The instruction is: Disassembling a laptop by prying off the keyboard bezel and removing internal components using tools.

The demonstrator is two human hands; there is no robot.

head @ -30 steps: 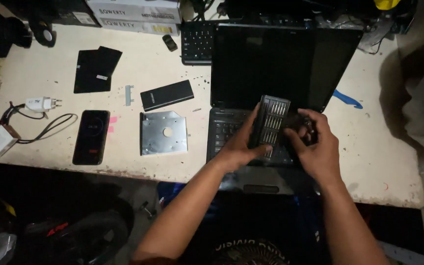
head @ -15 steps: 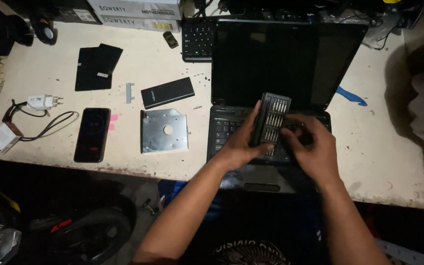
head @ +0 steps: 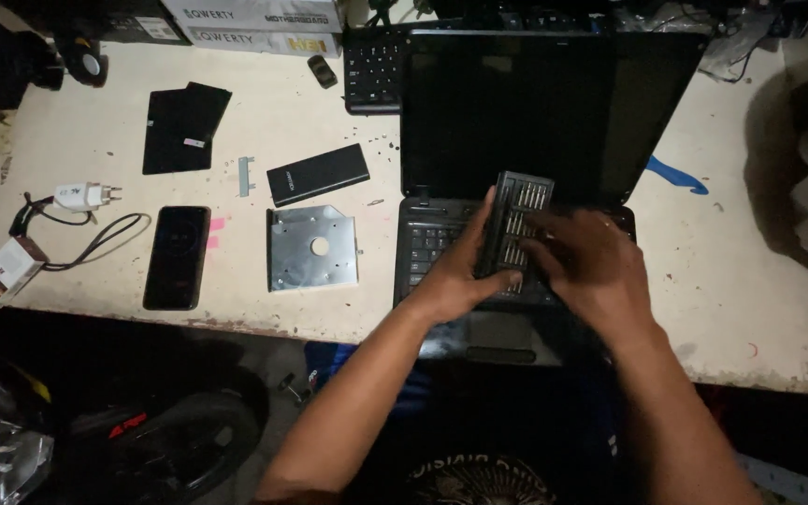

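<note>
The left hand grips a dark bit case by its left edge and near end, thumb under the near end, holding it tilted just above the keyboard of an open laptop at the near middle of the counter. The right hand lies over the case's right side with fingers loosely spread across the rows of bits; whether it pinches one I cannot tell (the fingertips blur). To do this well, I judge the left hand should hold the case level and steady so no bit slides out onto the keys, while the right picks with two fingertips only and lifts straight up. To the left lie a metal drive caddy, a black drive beyond it, and a phone further left.
</note>
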